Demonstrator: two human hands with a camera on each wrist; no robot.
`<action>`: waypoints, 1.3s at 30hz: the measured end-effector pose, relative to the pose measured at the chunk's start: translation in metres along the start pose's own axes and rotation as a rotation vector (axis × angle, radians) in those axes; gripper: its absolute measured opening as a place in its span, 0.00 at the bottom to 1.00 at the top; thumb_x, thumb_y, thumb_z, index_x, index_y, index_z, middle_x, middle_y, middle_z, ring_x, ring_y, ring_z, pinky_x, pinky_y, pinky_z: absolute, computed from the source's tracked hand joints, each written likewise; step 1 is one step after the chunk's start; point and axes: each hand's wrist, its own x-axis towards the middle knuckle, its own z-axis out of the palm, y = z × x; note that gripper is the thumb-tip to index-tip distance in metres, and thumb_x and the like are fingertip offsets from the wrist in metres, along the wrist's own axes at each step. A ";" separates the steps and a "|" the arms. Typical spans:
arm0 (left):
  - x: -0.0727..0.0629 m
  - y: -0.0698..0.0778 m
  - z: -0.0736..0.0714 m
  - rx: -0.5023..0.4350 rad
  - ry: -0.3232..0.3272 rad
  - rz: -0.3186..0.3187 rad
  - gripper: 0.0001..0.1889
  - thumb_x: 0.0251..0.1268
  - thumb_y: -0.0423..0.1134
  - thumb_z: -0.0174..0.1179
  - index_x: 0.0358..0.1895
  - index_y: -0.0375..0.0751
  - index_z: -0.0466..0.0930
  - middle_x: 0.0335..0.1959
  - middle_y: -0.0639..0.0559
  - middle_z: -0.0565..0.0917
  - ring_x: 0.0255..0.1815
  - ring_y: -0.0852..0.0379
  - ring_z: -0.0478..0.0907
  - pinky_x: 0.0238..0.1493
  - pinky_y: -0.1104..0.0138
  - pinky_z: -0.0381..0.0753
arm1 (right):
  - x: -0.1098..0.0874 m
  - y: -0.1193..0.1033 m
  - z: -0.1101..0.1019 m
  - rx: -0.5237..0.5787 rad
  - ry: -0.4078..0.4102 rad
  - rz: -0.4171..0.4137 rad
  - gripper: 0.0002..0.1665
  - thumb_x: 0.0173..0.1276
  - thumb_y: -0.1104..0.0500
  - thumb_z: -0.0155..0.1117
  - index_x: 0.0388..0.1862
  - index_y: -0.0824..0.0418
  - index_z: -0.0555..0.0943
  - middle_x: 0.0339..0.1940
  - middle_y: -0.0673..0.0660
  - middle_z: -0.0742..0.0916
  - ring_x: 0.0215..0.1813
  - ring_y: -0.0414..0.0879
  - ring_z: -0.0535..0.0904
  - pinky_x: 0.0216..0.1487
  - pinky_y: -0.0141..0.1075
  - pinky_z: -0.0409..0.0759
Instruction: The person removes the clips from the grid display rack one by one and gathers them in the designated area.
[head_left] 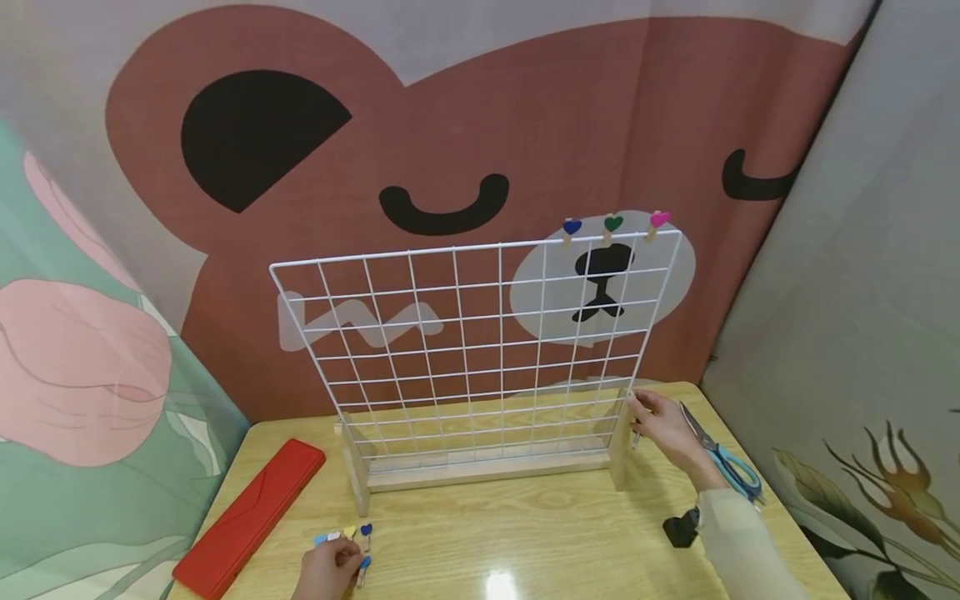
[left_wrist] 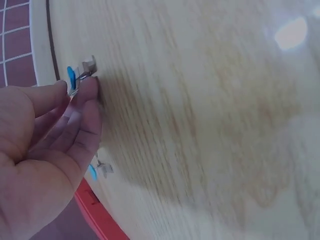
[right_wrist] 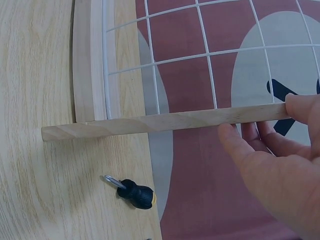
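Observation:
In the head view my left hand (head_left: 330, 569) is low on the left, among small wooden clothespins with coloured hearts. Its thumb and forefinger pinch a blue-heart clothespin (left_wrist: 71, 77), best seen in the left wrist view. Beside it lie a dark-blue-heart clothespin (head_left: 366, 530) and a yellow-heart clothespin (head_left: 350, 532). My right hand (head_left: 663, 425) grips the wooden side post (right_wrist: 165, 121) of the stand, thumb on one side and fingers on the other. The post holds up a white wire grid (head_left: 500, 293). Blue, green and pink heart clothespins (head_left: 613, 225) sit along its top right edge.
A red case (head_left: 251, 517) lies along the table's left side. Scissors with blue handles (head_left: 738, 471) lie right of my right hand. A stubby black screwdriver (right_wrist: 135, 194) rests beside the post. Printed curtains hang behind and at both sides.

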 end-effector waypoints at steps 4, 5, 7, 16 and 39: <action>-0.002 -0.002 -0.006 -0.027 0.034 -0.020 0.02 0.54 0.30 0.67 0.29 0.36 0.82 0.22 0.56 0.81 0.23 0.62 0.77 0.24 0.69 0.76 | 0.000 0.001 0.000 0.001 0.000 -0.002 0.35 0.79 0.51 0.42 0.72 0.76 0.54 0.68 0.77 0.64 0.68 0.68 0.63 0.62 0.53 0.69; -0.002 0.000 -0.009 -0.040 0.040 -0.025 0.03 0.55 0.31 0.66 0.30 0.35 0.82 0.21 0.56 0.81 0.23 0.61 0.77 0.24 0.68 0.76 | 0.001 0.001 0.000 0.001 0.002 -0.004 0.35 0.79 0.50 0.42 0.72 0.76 0.54 0.68 0.77 0.64 0.68 0.68 0.63 0.61 0.53 0.69; -0.001 0.004 -0.017 -0.075 0.060 -0.032 0.03 0.57 0.31 0.65 0.32 0.34 0.83 0.22 0.55 0.82 0.22 0.60 0.78 0.23 0.68 0.76 | 0.001 0.003 -0.001 0.000 0.000 -0.005 0.35 0.79 0.50 0.42 0.72 0.76 0.54 0.68 0.77 0.64 0.68 0.68 0.63 0.61 0.52 0.70; 0.014 0.064 -0.062 -0.324 0.140 0.114 0.06 0.60 0.30 0.65 0.39 0.32 0.84 0.26 0.49 0.84 0.26 0.56 0.82 0.28 0.71 0.80 | 0.001 0.003 -0.002 -0.005 -0.024 -0.006 0.36 0.80 0.51 0.42 0.72 0.77 0.53 0.67 0.78 0.64 0.68 0.69 0.63 0.60 0.50 0.71; 0.064 0.273 -0.158 -0.244 0.196 0.673 0.08 0.63 0.37 0.65 0.44 0.39 0.84 0.37 0.50 0.86 0.33 0.59 0.82 0.35 0.67 0.81 | 0.002 0.004 -0.004 -0.024 -0.027 -0.004 0.38 0.79 0.49 0.43 0.72 0.77 0.52 0.67 0.77 0.64 0.68 0.69 0.62 0.61 0.50 0.70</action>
